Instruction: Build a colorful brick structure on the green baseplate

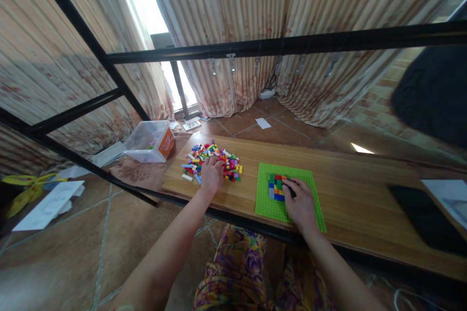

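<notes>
A pile of small multicoloured toy bricks (pixel 199 158) lies on the left part of the wooden table. My left hand (pixel 212 175) rests on the near side of this pile, palm down, fingers apart and bent among the bricks; the fingertips are partly hidden. On a bright green studded baseplate (pixel 264 204) stands a low block of joined bricks (pixel 276 188) in blue, red, yellow, green and grey. Over the block's right side is my right hand (pixel 301 200), its thumb and fingers closed about what looks like a dark brick (pixel 292 191).
A clear plastic box (pixel 146 141) with an orange label stands left of the pile. At the table's right lie a black flat object (pixel 423 214) and white paper (pixel 445 197). A black metal bar (pixel 255 48) crosses in front of the curtains.
</notes>
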Motion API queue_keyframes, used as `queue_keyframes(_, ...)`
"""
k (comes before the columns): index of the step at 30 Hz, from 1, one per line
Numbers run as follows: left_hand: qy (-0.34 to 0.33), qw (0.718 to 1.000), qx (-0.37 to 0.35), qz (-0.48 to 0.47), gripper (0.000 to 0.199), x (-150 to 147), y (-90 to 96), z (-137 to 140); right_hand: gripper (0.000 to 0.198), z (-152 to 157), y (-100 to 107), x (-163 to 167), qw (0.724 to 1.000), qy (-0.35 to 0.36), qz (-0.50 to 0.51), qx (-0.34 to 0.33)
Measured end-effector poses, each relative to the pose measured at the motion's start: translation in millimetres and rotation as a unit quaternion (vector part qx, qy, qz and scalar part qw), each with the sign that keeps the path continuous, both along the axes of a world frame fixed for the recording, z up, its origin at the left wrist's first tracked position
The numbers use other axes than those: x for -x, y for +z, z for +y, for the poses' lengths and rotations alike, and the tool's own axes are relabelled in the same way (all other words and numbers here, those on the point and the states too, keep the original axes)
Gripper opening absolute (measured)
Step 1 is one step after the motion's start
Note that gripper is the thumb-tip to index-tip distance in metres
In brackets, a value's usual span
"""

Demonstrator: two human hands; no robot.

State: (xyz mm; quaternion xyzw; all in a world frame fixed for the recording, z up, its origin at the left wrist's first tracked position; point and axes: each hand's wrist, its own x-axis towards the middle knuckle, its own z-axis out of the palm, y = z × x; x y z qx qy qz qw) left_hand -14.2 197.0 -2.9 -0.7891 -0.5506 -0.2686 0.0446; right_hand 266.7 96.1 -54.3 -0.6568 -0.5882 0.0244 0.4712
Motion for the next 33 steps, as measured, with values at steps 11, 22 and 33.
queue_keyframes(11,-0.086,0.906,0.205,-0.360,0.008,-53.4,7.6,-38.0,0.033,-0.2,2.9,1.9,1.000,-0.001,0.010,0.009)
queue_keyframes(22,-0.063,0.938,0.185,-0.287,0.018,-55.4,-8.3,-63.1,0.033,-0.5,2.7,1.5,1.000,0.001,0.006,0.011)
queue_keyframes(33,-0.041,0.995,0.082,-0.043,0.026,-34.0,-12.1,-51.1,0.032,-1.4,2.4,1.4,1.000,-0.001,0.002,0.008)
